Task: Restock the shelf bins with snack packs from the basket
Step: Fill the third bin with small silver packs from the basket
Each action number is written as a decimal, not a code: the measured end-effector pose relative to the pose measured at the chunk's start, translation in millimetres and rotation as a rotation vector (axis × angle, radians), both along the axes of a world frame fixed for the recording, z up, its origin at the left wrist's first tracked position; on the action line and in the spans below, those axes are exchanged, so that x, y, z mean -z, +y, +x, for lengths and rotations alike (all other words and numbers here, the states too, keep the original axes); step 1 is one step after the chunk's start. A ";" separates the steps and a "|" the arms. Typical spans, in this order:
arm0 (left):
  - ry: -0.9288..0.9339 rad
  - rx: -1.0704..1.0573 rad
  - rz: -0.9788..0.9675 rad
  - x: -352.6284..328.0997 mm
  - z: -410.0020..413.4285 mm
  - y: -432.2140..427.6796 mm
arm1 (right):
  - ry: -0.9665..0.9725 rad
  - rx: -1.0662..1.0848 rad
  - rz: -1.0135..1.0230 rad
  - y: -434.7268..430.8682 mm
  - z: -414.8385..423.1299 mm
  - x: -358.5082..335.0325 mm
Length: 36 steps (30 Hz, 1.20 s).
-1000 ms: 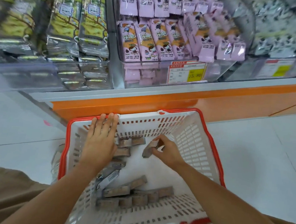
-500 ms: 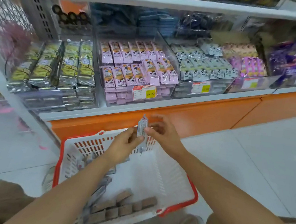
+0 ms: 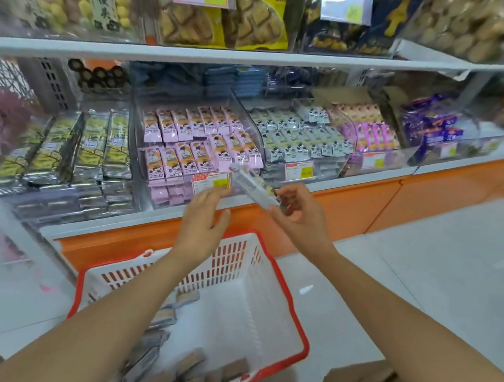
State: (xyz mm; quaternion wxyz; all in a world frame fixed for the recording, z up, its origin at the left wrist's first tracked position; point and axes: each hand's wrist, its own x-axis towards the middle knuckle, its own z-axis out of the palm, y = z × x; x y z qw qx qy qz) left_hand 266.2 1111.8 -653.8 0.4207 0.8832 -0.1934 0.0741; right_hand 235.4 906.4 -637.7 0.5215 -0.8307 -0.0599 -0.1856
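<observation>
Right hand is pinching a silvery snack pack by its near end. It's held up tilted in front of the lower shelf, right by the pink-pack bin and the grey-and-white bin next to it. Left hand is loose and empty, fingers relaxed, just beside the pack, not touching it as far as I can tell. Both arms reach forward over the basket on the floor. Progress-wise I'd guess somewhere mid-job: this pack isn't in a bin yet, and a bunch of brown packs sit along the basket's near side. Can't tell which bin it's headed for.
</observation>
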 end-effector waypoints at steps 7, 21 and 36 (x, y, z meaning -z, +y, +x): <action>-0.324 -0.111 0.506 -3.4 46.6 -12.3 | -0.121 0.321 -0.048 -60.9 55.5 -40.4; -0.499 -0.215 0.708 32.4 78.4 -16.2 | 0.004 0.542 -0.538 -101.5 230.6 -47.9; -0.469 -0.169 0.715 29.1 75.7 -11.8 | 0.004 0.473 -0.617 -75.6 203.6 -50.9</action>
